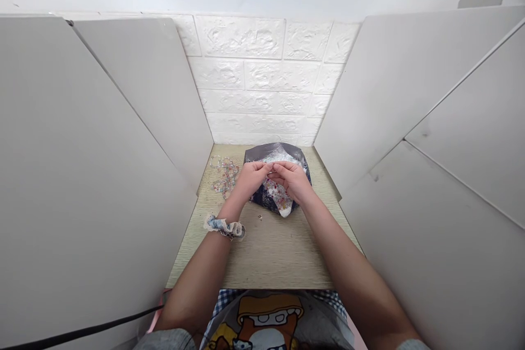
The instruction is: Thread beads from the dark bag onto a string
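Observation:
My left hand (253, 177) and my right hand (296, 179) meet fingertip to fingertip, each closed in a pinch. Whatever lies between the fingers is too small to make out. Just beneath them is a dark blue bag (262, 198) with a silvery lining, its mouth spread wide. Many small pink, white and clear beads (278, 192) show inside it, partly covered by my right hand. Left of the bag, strings of colourful beads (225, 175) lie in a loose heap on the wooden tabletop (283, 257).
A tiny object (260, 217) lies on the tabletop in front of the bag. Pale panels (123, 147) close in the left side, with more panels (410, 120) on the right. A white brick-patterned wall (262, 76) stands behind. On my left wrist is a scrunchie (225, 227).

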The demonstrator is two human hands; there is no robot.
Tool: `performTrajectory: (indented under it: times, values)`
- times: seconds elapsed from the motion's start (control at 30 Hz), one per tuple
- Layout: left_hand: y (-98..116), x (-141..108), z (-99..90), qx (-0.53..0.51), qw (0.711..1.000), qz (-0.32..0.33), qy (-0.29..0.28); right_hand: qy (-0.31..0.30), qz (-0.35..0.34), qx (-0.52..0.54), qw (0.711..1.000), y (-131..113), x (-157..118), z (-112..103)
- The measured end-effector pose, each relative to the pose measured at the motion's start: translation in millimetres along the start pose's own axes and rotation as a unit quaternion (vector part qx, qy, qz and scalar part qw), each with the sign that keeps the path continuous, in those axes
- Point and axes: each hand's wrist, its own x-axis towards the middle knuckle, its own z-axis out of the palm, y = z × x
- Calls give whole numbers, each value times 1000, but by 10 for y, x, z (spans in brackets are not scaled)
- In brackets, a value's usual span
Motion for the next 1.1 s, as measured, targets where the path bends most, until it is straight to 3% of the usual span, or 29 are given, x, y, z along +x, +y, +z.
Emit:
performTrajectory:
  times: [0.53, 1.1]
  values:
    - [-34, 11, 21, 5, 1000, -10, 6, 10, 12, 15, 1000, -30, -11, 38]
    - [-93, 27, 16, -58, 997, -48, -20, 23, -23, -107, 994, 7, 8, -19]
